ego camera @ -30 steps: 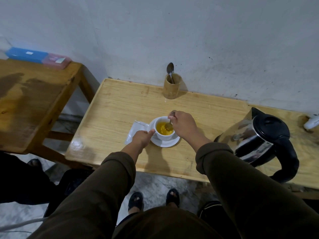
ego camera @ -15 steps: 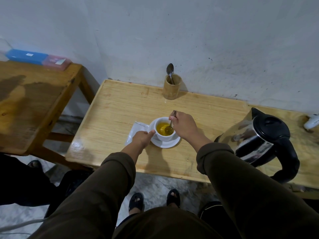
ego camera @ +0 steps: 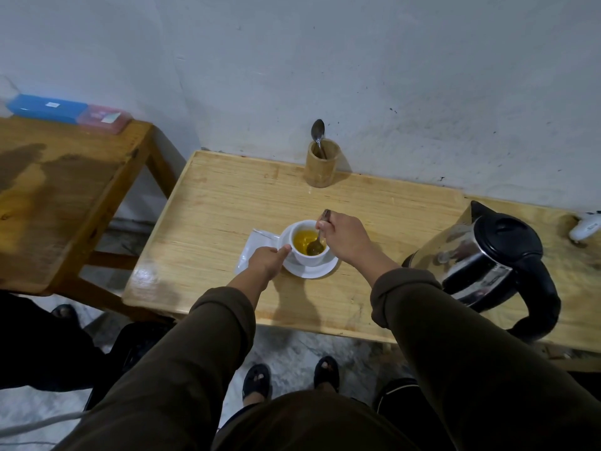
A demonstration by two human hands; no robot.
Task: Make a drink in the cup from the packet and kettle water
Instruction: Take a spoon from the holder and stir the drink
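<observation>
You are nearly finishing: your right hand (ego camera: 344,237) is pinching the spoon (ego camera: 316,245), stirring yellow drink in the cup (ego camera: 309,243); your left hand (ego camera: 265,263) is gripping its near-left rim.

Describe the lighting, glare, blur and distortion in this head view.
Head view: dim, soft light; faint shadows under the hands toward the table's near edge; a glare patch on its near-left corner; reflections on the steel kettle; wide-angle bending at the edges; the white object far right is smeared.
</observation>
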